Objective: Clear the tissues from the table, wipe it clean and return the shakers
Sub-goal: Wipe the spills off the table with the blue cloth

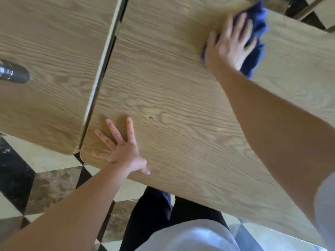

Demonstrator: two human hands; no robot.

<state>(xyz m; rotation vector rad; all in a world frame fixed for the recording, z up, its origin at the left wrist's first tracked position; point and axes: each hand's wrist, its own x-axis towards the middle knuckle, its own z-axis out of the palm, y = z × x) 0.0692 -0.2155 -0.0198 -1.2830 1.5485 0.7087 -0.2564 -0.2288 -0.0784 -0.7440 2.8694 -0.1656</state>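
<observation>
Much bare table (181, 124) lies between corner-side left hand (125, 151) and cloth (258, 28).

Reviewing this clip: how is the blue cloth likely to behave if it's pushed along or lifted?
The cloth looks floppy: it lies bunched in folds under the right hand. It probably slides easily on the smooth table while pressed, though it may crumple further. Lifted, it would likely drape, and it seems light.

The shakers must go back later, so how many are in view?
1. A dark shaker on the left tabletop at the picture's left edge, partly cut off; others may be out of view.
</observation>
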